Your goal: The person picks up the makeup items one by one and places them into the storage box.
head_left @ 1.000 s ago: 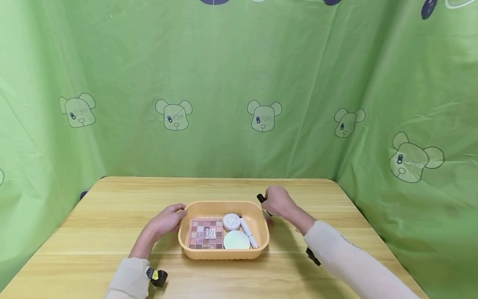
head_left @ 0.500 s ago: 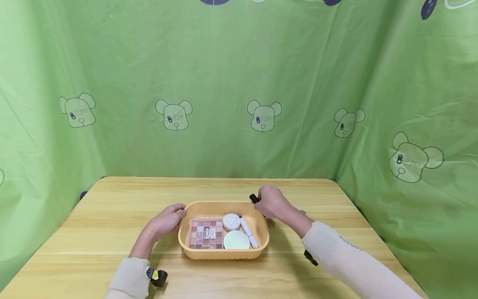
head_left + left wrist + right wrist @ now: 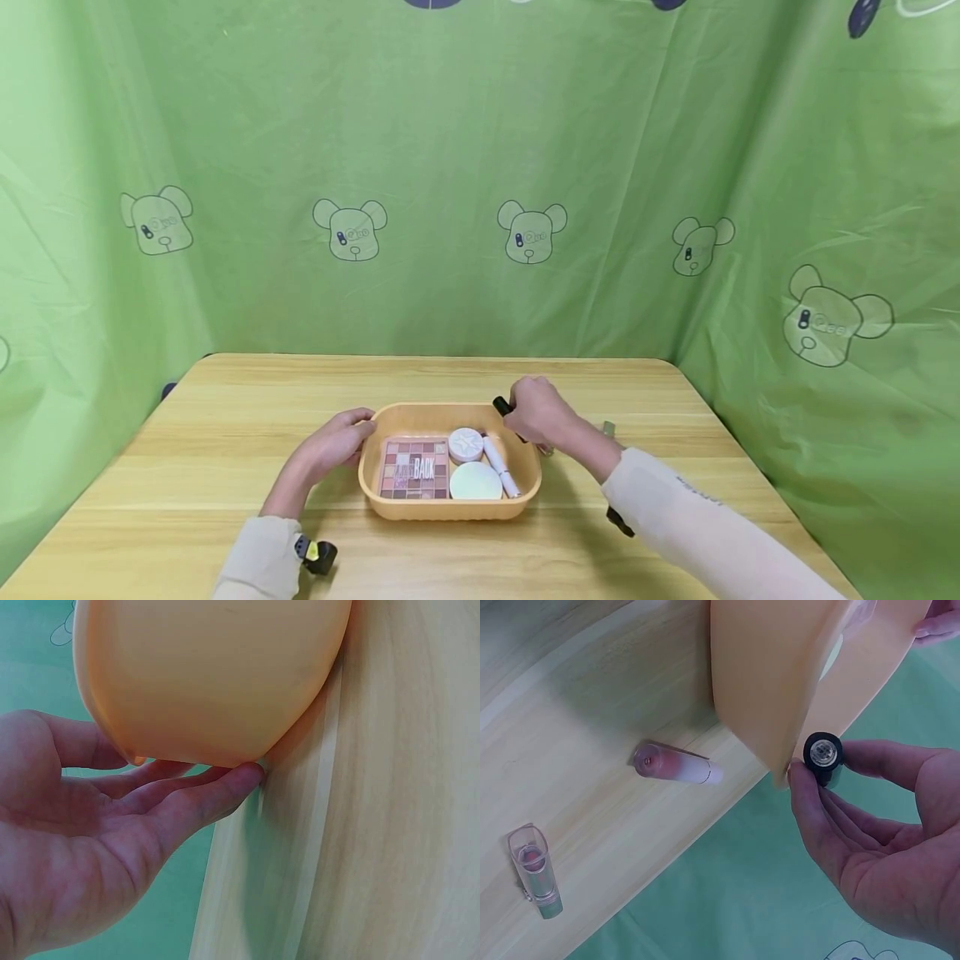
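Note:
An orange plastic basket (image 3: 450, 510) stands on the table. Inside lie an eyeshadow palette (image 3: 414, 471), a small round case with a star (image 3: 466, 445), a larger pale round compact (image 3: 476, 482) and a white tube (image 3: 500, 468). My left hand (image 3: 339, 442) holds the basket's left side, fingers along its outer wall (image 3: 210, 690) and thumb at the rim. Above the basket's right rim, my right hand (image 3: 538, 411) pinches a slim black cosmetic tube (image 3: 502, 406) between thumb and fingers. In the right wrist view, the tube's round, shiny end (image 3: 823, 753) faces the camera.
Right of the basket on the wooden table (image 3: 225, 433) lie a pink-and-white lip tube (image 3: 676, 765) and a clear-capped lipstick with a green base (image 3: 538, 877). A green curtain (image 3: 435, 308) hangs behind the table and at its sides.
My right hand has moved left with the black tube, from beside the basket to over its right rim. The green-based lipstick has come into view behind it. My left hand has stayed put.

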The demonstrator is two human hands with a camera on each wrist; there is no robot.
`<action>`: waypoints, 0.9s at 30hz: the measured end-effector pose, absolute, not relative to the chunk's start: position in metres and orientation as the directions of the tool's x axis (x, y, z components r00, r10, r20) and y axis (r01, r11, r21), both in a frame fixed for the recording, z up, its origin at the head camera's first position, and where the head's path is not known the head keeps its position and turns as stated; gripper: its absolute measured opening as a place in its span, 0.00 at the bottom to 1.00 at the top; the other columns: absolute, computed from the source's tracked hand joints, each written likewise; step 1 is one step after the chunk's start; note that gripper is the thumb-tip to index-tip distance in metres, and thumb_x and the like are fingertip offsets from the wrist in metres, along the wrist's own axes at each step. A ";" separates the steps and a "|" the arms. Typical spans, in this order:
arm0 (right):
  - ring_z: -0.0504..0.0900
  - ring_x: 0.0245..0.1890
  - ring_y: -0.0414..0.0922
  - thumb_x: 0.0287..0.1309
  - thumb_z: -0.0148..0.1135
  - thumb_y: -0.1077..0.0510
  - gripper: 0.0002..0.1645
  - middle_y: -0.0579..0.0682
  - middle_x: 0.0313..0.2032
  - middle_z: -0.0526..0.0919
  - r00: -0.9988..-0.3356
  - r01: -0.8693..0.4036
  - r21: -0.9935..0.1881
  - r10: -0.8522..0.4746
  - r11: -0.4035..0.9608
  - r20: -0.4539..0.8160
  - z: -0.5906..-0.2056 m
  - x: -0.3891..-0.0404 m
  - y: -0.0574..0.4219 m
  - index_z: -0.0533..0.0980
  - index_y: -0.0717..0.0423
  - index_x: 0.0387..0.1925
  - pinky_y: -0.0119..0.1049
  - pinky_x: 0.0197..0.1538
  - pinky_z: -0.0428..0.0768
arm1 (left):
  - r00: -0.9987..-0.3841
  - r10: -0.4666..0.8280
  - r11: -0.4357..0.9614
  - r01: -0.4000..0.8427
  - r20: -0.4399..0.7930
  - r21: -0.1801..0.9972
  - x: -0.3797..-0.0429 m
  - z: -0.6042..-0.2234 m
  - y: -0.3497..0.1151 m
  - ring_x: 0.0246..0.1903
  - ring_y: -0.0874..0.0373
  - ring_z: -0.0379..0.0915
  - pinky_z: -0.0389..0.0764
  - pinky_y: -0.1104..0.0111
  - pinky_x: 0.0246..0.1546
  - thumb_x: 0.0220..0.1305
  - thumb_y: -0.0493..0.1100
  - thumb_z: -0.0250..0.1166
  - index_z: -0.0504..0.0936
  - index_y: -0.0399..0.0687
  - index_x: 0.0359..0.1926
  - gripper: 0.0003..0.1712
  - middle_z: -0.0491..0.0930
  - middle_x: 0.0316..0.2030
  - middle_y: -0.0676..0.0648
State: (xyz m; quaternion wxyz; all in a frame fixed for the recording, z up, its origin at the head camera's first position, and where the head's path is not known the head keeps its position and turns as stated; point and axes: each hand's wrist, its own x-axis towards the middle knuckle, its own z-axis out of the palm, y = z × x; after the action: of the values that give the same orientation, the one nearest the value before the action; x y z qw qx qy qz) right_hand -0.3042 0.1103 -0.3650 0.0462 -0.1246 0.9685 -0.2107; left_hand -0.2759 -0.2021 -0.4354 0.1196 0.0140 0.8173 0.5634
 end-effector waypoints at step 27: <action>0.69 0.11 0.38 0.59 0.68 0.63 0.27 0.44 0.08 0.68 -0.954 -0.239 -0.357 -0.286 0.903 -0.085 -0.376 -0.297 0.092 0.68 0.51 0.08 0.25 0.17 0.67 | -0.970 0.146 0.382 -0.125 -0.193 0.916 -0.275 -0.435 -0.202 0.45 0.54 0.76 0.81 0.65 0.43 0.79 0.43 0.45 0.69 0.32 0.67 0.25 0.79 0.49 0.39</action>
State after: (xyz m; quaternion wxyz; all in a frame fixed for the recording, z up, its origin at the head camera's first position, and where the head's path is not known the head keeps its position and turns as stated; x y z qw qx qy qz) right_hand -0.2968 0.0922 -0.3759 0.0680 -0.1348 0.9731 -0.1742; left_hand -0.2749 -0.2018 -0.4346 0.1217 0.0063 0.8224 0.5557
